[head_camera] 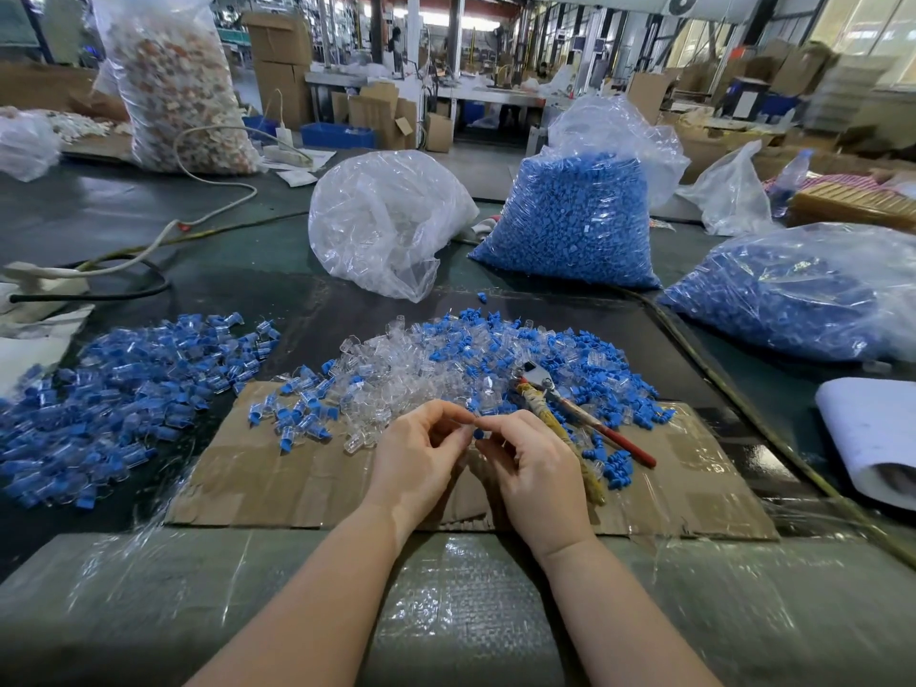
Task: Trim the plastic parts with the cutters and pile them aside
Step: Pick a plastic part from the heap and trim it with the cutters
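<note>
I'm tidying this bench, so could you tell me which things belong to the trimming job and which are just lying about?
Job: small part pinched by left hand and right hand; cutters; mixed loose parts; assembled pile; cardboard sheet.
Lying about: paper roll; power strip; clear bag.

left hand + right hand: pinching one small part | cutters: lying on cardboard

Two forearms enter from bottom edge, both bare: no sleeves visible anywhere up to frame edge. Left hand bare, no glove, no ring, no watch or band at wrist. Right hand likewise bare, ungloved, wrist unadorned. Fingernails short, unpainted where visible. No markings on either arm.
</note>
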Tool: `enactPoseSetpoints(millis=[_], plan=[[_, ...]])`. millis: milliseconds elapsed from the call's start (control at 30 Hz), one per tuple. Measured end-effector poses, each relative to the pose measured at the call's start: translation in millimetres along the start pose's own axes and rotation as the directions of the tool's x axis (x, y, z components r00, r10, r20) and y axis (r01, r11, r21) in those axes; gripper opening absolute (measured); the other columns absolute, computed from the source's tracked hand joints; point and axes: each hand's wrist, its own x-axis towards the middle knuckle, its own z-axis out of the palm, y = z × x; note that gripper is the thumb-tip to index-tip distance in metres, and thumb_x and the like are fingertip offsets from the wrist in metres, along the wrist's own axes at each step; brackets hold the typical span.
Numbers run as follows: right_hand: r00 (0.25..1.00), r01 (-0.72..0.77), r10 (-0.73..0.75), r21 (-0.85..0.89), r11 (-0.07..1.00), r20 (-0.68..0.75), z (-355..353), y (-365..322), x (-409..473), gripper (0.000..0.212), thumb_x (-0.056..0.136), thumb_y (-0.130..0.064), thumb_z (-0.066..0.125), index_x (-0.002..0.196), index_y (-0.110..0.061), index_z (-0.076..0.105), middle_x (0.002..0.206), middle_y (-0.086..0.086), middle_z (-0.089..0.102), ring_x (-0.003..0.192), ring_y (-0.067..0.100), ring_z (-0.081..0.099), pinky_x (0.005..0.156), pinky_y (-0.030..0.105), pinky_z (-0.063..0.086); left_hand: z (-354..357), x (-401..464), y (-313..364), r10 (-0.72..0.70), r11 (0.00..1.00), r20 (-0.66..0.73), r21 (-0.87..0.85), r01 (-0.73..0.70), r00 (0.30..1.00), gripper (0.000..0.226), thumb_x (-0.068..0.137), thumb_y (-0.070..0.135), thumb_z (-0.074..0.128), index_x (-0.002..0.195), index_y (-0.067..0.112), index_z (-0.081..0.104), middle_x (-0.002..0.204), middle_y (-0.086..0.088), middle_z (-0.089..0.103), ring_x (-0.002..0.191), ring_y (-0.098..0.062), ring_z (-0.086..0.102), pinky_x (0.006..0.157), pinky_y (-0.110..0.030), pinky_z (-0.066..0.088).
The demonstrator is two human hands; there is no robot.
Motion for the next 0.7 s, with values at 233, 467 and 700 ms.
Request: enactPoseSetpoints(millis=[233,467,700], plan=[[1.000,0.012,-0.012,-0.055,0.998,-0.001,-2.3,-2.1,1.2,0.019,0.082,-0.011,0.070,0.101,-0.011,0.070,0.090,0.000,0.064,0.086,0.017,0.060,0.077,0.036,0.052,2.8,5.5,-0.5,-0.039,0.998,-0.003,-0.040,0.039,0.999,0.020,0.081,0.003,0.067,0.076,0.022,0.065,0.069,0.002,0.065,0.064,-0.008,0.059,0.065,-0.021,0.050],[0.936,-0.348,0.272,-0.465,0.815,-0.223,-21.8,-2.9,16.0,0.033,0.088,-0.029,0.059,0.117,-0.012,0.059,0.114,0.008,0.059,0.108,0.026,0.052,0.092,0.040,0.036,0.3,9.6,5.1,-0.129,0.978,-0.001,-0.165,0.127,0.992,0.007,0.084,0.003,0.064,0.087,0.009,0.065,0.081,-0.012,0.066,0.068,-0.013,0.062,0.061,-0.019,0.052],[0.689,-0.465,0.720,-0.712,0.526,0.082,-38.1,14.2,32.1,0.050,0.084,-0.045,0.050,0.125,-0.017,0.044,0.135,0.010,0.042,0.127,0.031,0.035,0.107,0.050,0.022,0.4,13.3,5.2,-0.224,0.920,0.004,-0.329,0.213,0.975,0.008,0.086,0.001,0.061,0.088,0.008,0.064,0.075,-0.011,0.063,0.066,-0.021,0.060,0.059,-0.027,0.052]])
